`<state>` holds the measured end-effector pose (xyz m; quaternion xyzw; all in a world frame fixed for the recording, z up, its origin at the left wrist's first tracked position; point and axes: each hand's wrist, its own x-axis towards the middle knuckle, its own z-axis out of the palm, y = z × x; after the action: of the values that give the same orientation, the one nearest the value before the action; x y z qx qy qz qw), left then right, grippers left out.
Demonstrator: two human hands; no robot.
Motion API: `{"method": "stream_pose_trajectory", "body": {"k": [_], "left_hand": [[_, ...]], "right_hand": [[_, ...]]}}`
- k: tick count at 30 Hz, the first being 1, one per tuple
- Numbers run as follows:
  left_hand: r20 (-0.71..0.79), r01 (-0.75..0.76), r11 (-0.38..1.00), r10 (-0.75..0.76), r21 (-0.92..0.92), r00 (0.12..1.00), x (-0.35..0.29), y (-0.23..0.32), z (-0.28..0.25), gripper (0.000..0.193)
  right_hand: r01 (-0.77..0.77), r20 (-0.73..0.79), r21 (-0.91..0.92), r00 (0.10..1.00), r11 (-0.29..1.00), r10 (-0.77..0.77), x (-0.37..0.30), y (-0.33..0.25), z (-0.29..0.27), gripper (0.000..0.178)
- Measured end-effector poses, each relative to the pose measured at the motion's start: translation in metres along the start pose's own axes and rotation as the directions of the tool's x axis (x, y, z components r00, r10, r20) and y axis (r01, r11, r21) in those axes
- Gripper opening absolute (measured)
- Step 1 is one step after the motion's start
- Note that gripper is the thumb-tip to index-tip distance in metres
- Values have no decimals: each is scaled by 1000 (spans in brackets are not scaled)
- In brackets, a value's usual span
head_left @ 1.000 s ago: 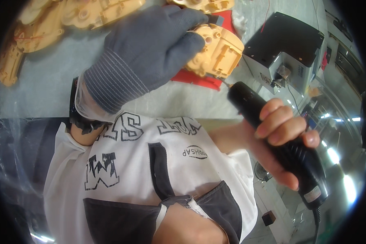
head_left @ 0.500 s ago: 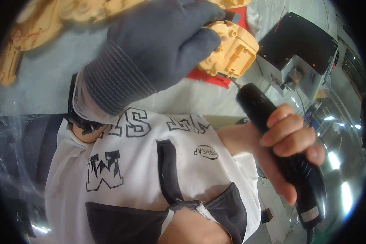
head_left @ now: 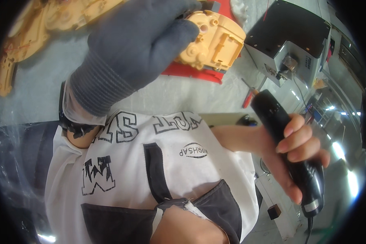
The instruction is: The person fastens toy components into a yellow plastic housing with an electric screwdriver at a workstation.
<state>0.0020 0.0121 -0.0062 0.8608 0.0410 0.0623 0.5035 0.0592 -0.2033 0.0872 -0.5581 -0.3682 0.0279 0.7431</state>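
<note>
My left hand (head_left: 138,44), in a grey knit glove, grips a tan plastic housing part (head_left: 213,40) near the top centre, over a red pad (head_left: 195,71) on the bench. My right hand (head_left: 297,154), bare, is closed around a black corded rotary hand tool (head_left: 286,142) at the right. The tool's tip points up toward the tan part but stays apart from it. My white printed shirt and dark apron fill the lower middle.
More tan plastic parts (head_left: 36,28) lie on the grey bench (head_left: 36,101) at the upper left. A grey and black machine box (head_left: 290,44) stands at the upper right. A red-handled tool (head_left: 248,99) lies near the bench edge.
My gloved left hand and the tan part have come closer and slid to the right. My right hand has drawn the black tool lower, a little away from the part.
</note>
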Motion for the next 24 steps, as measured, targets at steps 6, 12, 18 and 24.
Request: {"method": "stream_pose_trajectory", "body": {"k": [6,12,18,24], "left_hand": [[-44,-68,997,69,21,997,-5,-10,4,26],[-114,-37,993,24,-116,993,-1,-6,8,21],[-148,-105,991,92,-85,985,2,-7,10,20],[-213,50,994,-69,-94,975,-7,-6,7,19]], "right_hand": [[93,-432,-405,857,910,-280,8,-5,-66,69],[22,-524,-454,802,891,-287,28,13,-89,67],[-71,-376,-83,926,994,35,-2,5,-66,66],[-26,-15,213,999,977,30,31,16,15,71]]}}
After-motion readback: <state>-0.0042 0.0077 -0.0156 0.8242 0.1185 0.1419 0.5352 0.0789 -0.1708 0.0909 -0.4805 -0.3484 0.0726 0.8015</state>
